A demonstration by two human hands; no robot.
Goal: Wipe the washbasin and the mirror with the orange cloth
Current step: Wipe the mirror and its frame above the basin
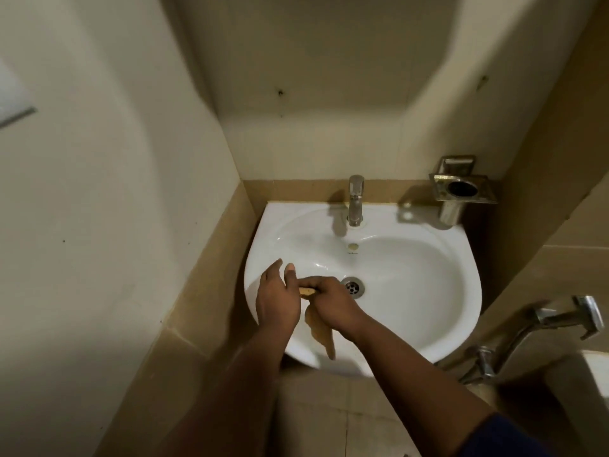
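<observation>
The white washbasin (412, 275) is fixed to the tiled wall, with a drain (353, 286) in its bowl. My right hand (331, 301) grips the orange cloth (321, 331) above the bowl's left side, just left of the drain. The cloth's loose end hangs down past the front rim. My left hand (276, 291) is beside it with fingers fairly straight, its thumb touching the cloth's upper end. A mirror's corner (13, 94) shows at the far left.
A steel tap (356, 201) stands at the basin's back. A metal holder (461, 189) is mounted on the wall at the right. A hand sprayer with hose (566, 319) hangs lower right, next to a white fixture (596, 374).
</observation>
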